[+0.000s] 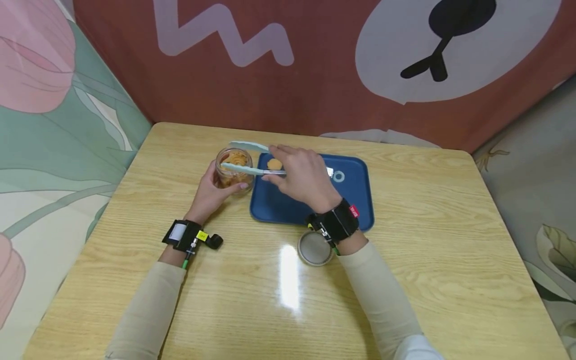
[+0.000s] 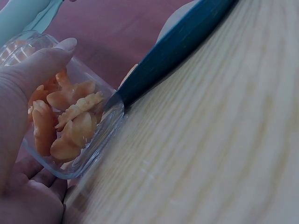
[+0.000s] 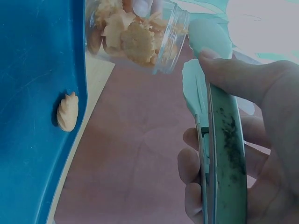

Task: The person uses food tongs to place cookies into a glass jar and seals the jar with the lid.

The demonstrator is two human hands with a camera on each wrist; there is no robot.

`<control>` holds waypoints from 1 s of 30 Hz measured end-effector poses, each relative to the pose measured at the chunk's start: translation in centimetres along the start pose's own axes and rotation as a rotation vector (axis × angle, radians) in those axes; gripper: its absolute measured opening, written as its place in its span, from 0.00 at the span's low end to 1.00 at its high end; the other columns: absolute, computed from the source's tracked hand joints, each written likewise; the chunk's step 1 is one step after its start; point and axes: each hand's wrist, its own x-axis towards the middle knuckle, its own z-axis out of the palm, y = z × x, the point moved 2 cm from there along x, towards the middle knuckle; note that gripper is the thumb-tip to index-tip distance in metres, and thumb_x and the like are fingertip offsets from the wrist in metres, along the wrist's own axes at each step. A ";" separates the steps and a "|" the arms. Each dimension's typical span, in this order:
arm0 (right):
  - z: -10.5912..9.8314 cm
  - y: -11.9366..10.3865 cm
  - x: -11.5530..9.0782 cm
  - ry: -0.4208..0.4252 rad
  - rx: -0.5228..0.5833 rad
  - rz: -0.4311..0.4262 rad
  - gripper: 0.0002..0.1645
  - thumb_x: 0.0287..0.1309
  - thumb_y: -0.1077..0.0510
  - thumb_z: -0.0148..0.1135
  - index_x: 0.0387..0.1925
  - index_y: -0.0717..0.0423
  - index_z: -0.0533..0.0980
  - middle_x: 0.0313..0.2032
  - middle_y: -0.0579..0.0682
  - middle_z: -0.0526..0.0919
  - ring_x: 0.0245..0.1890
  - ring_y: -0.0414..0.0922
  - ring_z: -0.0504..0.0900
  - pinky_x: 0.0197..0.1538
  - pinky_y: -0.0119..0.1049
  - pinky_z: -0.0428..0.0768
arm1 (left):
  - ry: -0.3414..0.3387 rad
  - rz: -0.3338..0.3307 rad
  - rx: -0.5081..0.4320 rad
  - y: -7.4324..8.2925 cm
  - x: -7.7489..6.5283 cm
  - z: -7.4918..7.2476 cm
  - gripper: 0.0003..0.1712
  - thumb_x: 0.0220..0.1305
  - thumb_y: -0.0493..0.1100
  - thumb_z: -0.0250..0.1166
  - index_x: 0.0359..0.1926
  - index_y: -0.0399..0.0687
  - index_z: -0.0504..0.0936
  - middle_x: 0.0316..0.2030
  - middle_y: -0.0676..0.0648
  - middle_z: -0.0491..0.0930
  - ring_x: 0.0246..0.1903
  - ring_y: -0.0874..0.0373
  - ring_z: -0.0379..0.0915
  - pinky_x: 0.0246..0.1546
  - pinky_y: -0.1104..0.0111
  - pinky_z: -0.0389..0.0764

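My left hand (image 1: 209, 195) grips a clear jar (image 2: 105, 163) at the left edge of the blue tray, thumb across its near side. Scalloped orange-brown cookies (image 2: 74, 116) fill much of the jar, and its mouth has no lid on. From the right, my right hand (image 1: 308, 180) holds tongs (image 1: 252, 170) with pale mint tips. In the head view, one tip overlaps the jar's mouth and the other lies just beyond the rim. The right wrist view shows nothing between the tips, which are right by the jar's mouth. A single cookie (image 3: 68, 112) lies on the tray.
The blue tray (image 1: 283, 207) sits partly under my right hand. A round metal lid (image 1: 315, 249) lies on the wooden table (image 1: 243, 295) in front of the tray, close to my right wrist. A patterned wall (image 1: 270, 95) rises behind the table.
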 end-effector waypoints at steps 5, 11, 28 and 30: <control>-0.4 0.6 -0.9 0.028 0.065 0.027 0.42 0.64 0.35 0.71 0.72 0.49 0.75 0.65 0.52 0.84 0.52 0.51 0.89 0.49 0.45 0.90 | -0.002 -0.009 -0.001 0.4 -0.1 0.2 0.54 0.61 0.48 0.79 0.81 0.65 0.58 0.78 0.49 0.66 0.82 0.56 0.54 0.85 0.54 0.54; -1.1 2.5 -2.1 0.078 0.154 0.118 0.43 0.64 0.35 0.70 0.74 0.49 0.73 0.67 0.52 0.83 0.51 0.50 0.89 0.44 0.46 0.89 | -0.002 -0.022 -0.001 0.0 0.1 0.1 0.56 0.59 0.49 0.81 0.81 0.67 0.58 0.79 0.48 0.64 0.82 0.55 0.53 0.85 0.55 0.54; 1.5 6.7 -3.6 -0.006 0.091 0.233 0.44 0.62 0.37 0.73 0.73 0.53 0.74 0.65 0.57 0.84 0.48 0.55 0.89 0.39 0.49 0.89 | 0.003 -0.040 0.017 0.3 -0.2 0.0 0.59 0.59 0.49 0.81 0.83 0.67 0.54 0.80 0.46 0.61 0.83 0.53 0.51 0.85 0.54 0.53; 1.8 6.9 -3.6 -0.016 0.084 0.237 0.44 0.63 0.37 0.73 0.73 0.53 0.74 0.66 0.56 0.83 0.50 0.55 0.89 0.43 0.51 0.90 | 0.005 -0.038 0.014 0.3 -0.2 0.1 0.58 0.59 0.49 0.81 0.83 0.66 0.55 0.80 0.46 0.62 0.83 0.54 0.52 0.85 0.54 0.54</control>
